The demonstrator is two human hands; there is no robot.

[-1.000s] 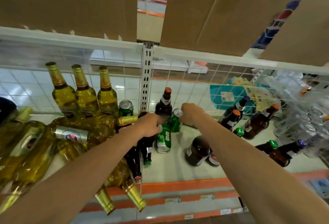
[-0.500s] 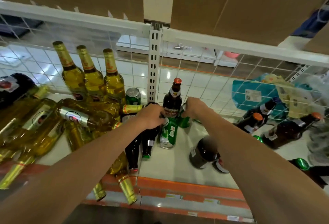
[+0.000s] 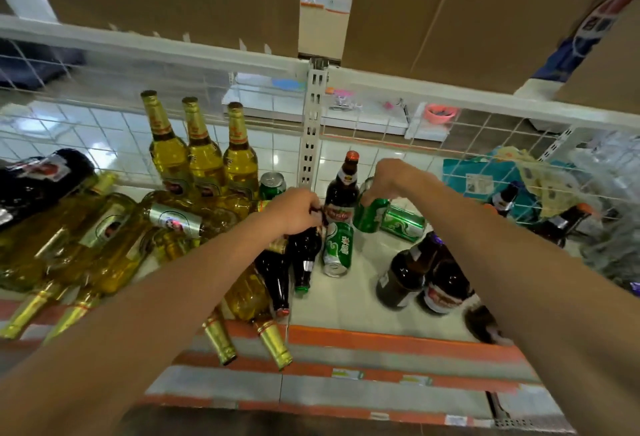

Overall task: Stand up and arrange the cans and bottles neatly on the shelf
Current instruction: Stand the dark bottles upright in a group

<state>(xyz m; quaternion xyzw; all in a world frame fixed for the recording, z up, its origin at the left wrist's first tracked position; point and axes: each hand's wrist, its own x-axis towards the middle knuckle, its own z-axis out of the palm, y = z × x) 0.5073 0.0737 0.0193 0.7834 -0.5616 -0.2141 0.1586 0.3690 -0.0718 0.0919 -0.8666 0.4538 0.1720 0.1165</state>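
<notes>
A person's right hand [image 3: 391,177] grips the top of a tilted green can [image 3: 371,216] on the shelf [image 3: 363,297]. The left hand [image 3: 294,210] clasps the base of a toppled dark bottle [image 3: 304,248] just below it; an upright brown bottle [image 3: 343,193] stands between both hands.

The right hand [image 3: 391,181] has pulled its green can [image 3: 371,214] rightward from the upright brown bottle [image 3: 343,193], just right of centre, gripping it tilted by the top; a lying green can [image 3: 403,223] now shows beside it
</notes>
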